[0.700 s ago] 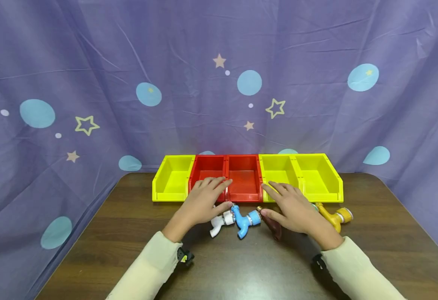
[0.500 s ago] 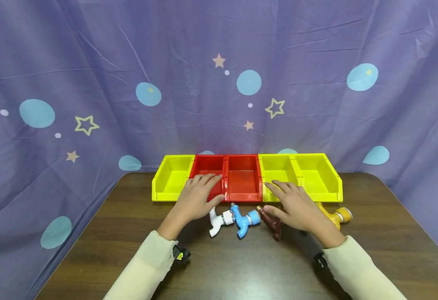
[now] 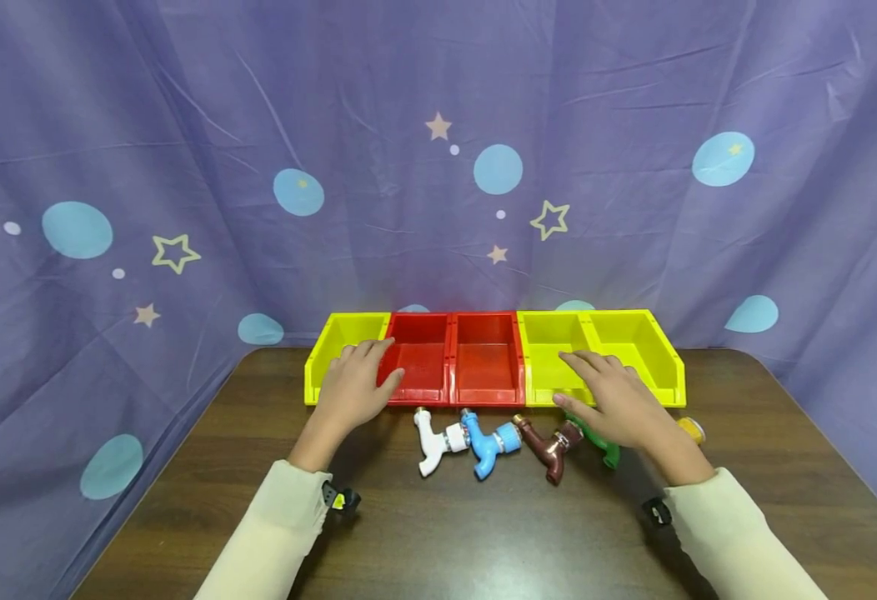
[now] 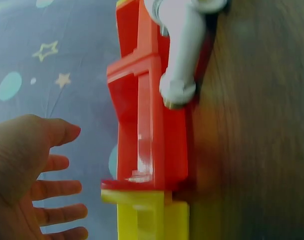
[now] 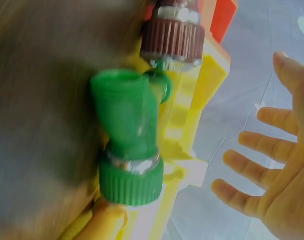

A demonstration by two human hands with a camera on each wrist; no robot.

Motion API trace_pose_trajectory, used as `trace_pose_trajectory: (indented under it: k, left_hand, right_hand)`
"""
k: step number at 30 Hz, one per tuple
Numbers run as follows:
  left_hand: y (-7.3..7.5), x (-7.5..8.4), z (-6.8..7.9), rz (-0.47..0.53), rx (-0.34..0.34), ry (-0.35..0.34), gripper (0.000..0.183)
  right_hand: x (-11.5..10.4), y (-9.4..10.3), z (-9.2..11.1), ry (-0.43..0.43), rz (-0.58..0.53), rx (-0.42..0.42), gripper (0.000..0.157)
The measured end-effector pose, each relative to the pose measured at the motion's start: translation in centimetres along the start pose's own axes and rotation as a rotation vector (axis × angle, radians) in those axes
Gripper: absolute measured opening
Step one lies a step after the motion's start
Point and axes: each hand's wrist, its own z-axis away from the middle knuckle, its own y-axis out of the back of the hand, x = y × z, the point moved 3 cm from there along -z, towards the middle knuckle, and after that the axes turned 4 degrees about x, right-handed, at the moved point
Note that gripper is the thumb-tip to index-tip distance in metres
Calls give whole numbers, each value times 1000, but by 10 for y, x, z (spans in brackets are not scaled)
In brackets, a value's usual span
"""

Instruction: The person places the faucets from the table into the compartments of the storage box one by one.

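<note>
My left hand (image 3: pixel 352 387) holds nothing, fingers extended, in front of the left yellow bin (image 3: pixel 341 393) and the nearby red bin (image 3: pixel 419 392). To its right lies a white tap (image 3: pixel 431 446), then a blue tap (image 3: pixel 487 446) and a maroon tap (image 3: pixel 547 446), in a row on the table. My right hand (image 3: pixel 618 404), also holding nothing with fingers spread, hovers over a green tap (image 5: pixel 129 120), partly hiding it in the head view. Beyond that hand, only the knob of a yellow tap (image 3: pixel 691 430) shows.
Behind the taps, a joined row of bins runs along the back of the brown table (image 3: pixel 483 533): another red bin (image 3: pixel 487 392) in the middle and two yellow bins (image 3: pixel 558 398) on the right. A purple curtain (image 3: pixel 378 167) hangs behind.
My left hand has moved left, away from the white tap, uncovering it. My right hand has shifted right, uncovering the maroon tap and part of the green one while covering more of the yellow tap.
</note>
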Motion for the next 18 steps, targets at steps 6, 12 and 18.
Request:
trace_pose_trajectory:
  k: [6,12,18]
  left_hand:
    - [4,-23,1,-25,22,71,58]
    - [4,-48,5,-35,21,125,56]
    - [8,-70,8,8,25,179,55]
  right_hand:
    - [18,6,6,-18,-17,14,72]
    - [36,13,12,-60,-22,0,71]
    - [51,23,17,-84,-24,30,69]
